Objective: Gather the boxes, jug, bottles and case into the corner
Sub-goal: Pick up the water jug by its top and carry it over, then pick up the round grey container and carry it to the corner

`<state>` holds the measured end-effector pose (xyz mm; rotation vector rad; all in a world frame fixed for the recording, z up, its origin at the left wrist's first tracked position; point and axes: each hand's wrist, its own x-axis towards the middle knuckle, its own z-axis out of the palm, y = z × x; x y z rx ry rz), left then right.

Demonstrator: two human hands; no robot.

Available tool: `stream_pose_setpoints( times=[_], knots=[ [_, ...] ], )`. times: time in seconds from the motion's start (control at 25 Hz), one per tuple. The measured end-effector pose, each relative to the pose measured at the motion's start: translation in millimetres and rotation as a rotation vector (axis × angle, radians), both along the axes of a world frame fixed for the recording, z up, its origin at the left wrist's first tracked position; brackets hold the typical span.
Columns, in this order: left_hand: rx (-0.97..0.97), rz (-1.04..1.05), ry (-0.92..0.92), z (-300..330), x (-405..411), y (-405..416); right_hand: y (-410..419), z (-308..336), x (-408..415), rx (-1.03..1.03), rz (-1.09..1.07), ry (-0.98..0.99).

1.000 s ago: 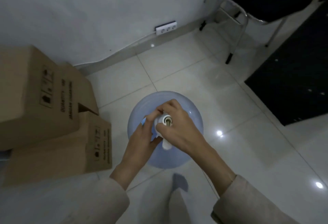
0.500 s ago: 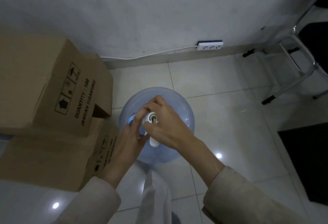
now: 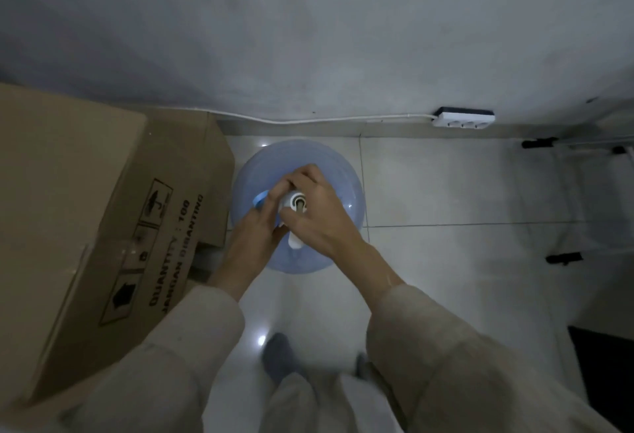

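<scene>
A large pale-blue water jug (image 3: pixel 329 168) stands upright on the tiled floor, close to the wall and right beside the stacked cardboard boxes (image 3: pixel 103 213). A white pump cap (image 3: pixel 297 204) sits on its neck. My right hand (image 3: pixel 319 216) grips the jug's neck and pump from the right. My left hand (image 3: pixel 257 230) grips the neck from the left, fingers curled round it. The lower box is mostly hidden under the top one. No bottles or case are in view.
A white power strip (image 3: pixel 463 118) with its cable lies along the skirting at the back right. Chair legs (image 3: pixel 562 257) stand at the right. A dark mat (image 3: pixel 607 364) shows at the lower right. My feet (image 3: pixel 279 357) are just behind the jug.
The jug has moved toward the wall and up against the boxes, with both hands still on its neck. The view has swung left and down.
</scene>
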<state>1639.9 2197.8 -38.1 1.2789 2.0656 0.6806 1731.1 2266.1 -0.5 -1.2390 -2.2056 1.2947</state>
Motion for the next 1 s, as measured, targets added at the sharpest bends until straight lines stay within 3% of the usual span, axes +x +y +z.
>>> stream_pose_setpoints(
  times=[0.28,0.48,0.56,0.68,0.8,1.0],
  knots=[
    [0.122,0.25,-0.132,-18.1,-44.2,45.2,60.5,-21.3,-76.7,-0.084,-0.006,-0.033],
    [0.122,0.189,-0.182,-17.1,-52.2,66.9,80.8,-28.8,-77.3,-0.089,-0.211,0.02],
    [0.046,0.022,-0.192,-2.1,-45.9,60.9,80.0,-30.5,-66.0,-0.03,-0.224,0.014],
    [0.056,0.054,-0.287,11.3,-31.1,41.5,61.7,-27.9,-54.8,-0.016,-0.141,0.054],
    [0.079,0.249,-0.267,18.1,-22.1,7.6,33.1,-18.3,-43.5,-0.042,-0.052,-0.01],
    [0.133,0.597,-0.17,61.5,5.6,-87.3,-19.2,23.2,-8.9,-0.157,0.429,-0.268]
  ],
)
